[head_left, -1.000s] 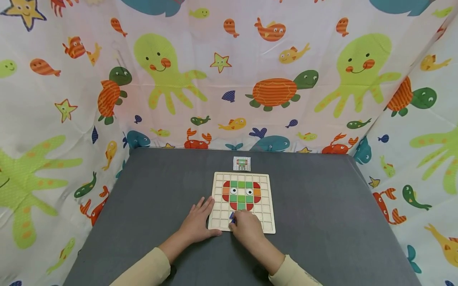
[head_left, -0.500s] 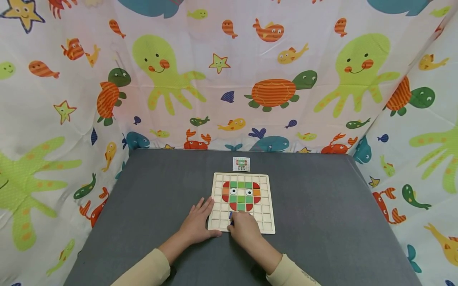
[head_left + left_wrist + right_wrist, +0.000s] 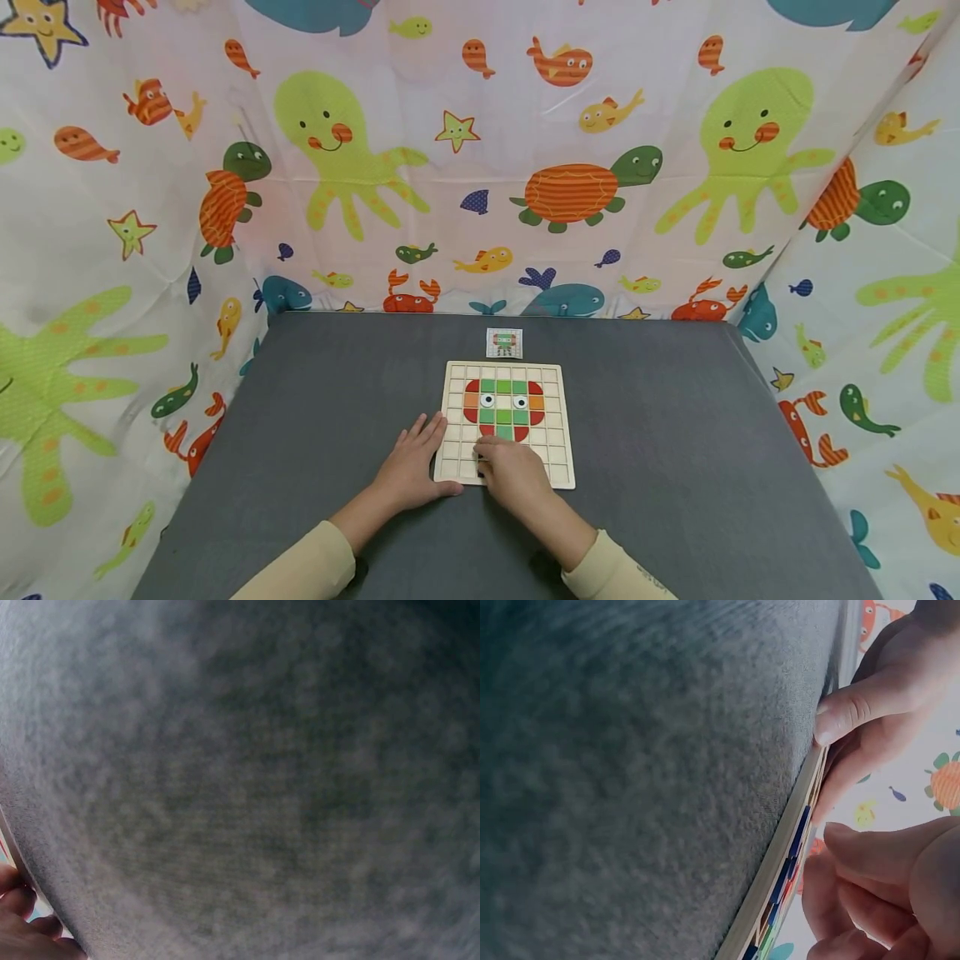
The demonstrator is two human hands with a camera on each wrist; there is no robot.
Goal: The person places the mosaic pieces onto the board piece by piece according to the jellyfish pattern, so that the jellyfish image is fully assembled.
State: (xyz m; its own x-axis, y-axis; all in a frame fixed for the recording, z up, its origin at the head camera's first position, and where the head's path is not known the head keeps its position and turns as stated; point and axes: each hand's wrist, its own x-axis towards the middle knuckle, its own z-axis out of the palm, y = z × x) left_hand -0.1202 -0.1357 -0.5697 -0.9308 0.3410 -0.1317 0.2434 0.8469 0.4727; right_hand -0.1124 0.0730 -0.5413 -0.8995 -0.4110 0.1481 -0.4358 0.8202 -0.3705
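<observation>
A wooden grid board (image 3: 562,450) lies on the table, with red, green and orange tiles and two round eye pieces forming a pattern (image 3: 504,410). My left hand (image 3: 408,467) rests with fingers spread along its left edge, thumb near the front corner. My right hand (image 3: 517,479) bends over the lower middle of the board, fingertips low at the grid. In the right wrist view its thumb (image 3: 877,851) and curled forefinger are close together, and I cannot tell whether a piece is between them. Blue pieces (image 3: 781,877) stand slightly proud of the board there; from the head view they are hidden.
A small picture card (image 3: 504,342) with a similar coloured figure lies just beyond the board. The grey table (image 3: 675,442) is bordered by a white curtain (image 3: 420,83) printed with sea animals. Grey cloth fills most of the left wrist view, with several fingers at its lower left.
The blue piece seen at my right fingertips earlier is now covered by that hand, whose fingertips have shifted slightly away from me. My left hand stays on the board's edge.
</observation>
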